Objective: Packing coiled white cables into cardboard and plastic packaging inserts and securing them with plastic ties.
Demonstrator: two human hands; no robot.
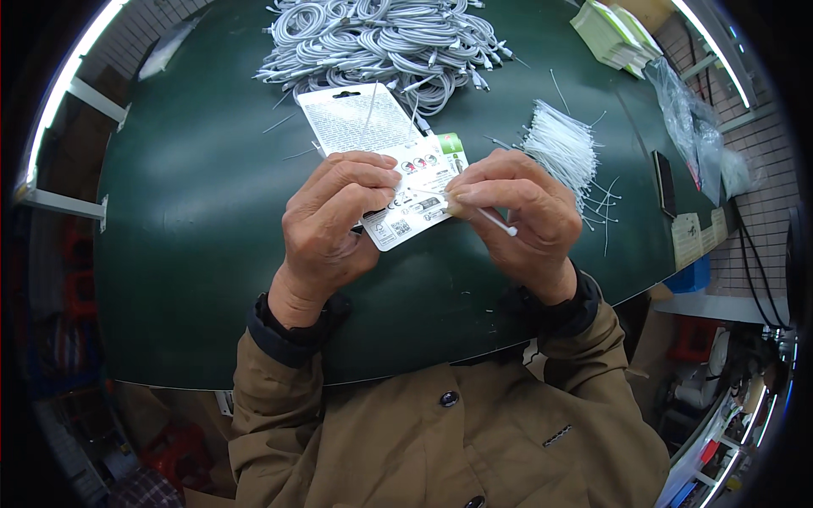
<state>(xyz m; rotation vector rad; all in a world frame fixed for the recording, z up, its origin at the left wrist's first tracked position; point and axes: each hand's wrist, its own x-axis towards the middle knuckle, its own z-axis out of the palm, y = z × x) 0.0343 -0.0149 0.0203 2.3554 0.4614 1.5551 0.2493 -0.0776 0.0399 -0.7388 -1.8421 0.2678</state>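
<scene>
At the bottom of the frame, nearest to the view, there is the brown coat (pixel 389 440) of the person, with dark buttons and with dark cuffs (pixel 288 339) at both wrists. Above it, a little left of the centre, the left hand (pixel 333 222) has its fingers bent and close together, and they grip the left edge of a white printed card (pixel 408 173). This card lies tilted in the middle of the frame, its hanging hole toward the upper left. To the right of the centre, the right hand (pixel 527 212) pinches a white cable tie (pixel 498 222) between thumb and index finger, at the right edge of the card; the small head of the tie points to the lower right. A green label (pixel 451 146) shows just beside the card. Under all this spreads the dark green table (pixel 186 254). Farther, right of the centre, lies a pile of white cable ties (pixel 559 144), with a few loose ones below it. A large heap of coiled grey cables (pixel 373 42) occupies the top middle, and a stack of green-and-white cards (pixel 614 38) stands at the upper right, near a clear plastic bag (pixel 688 118).
</scene>
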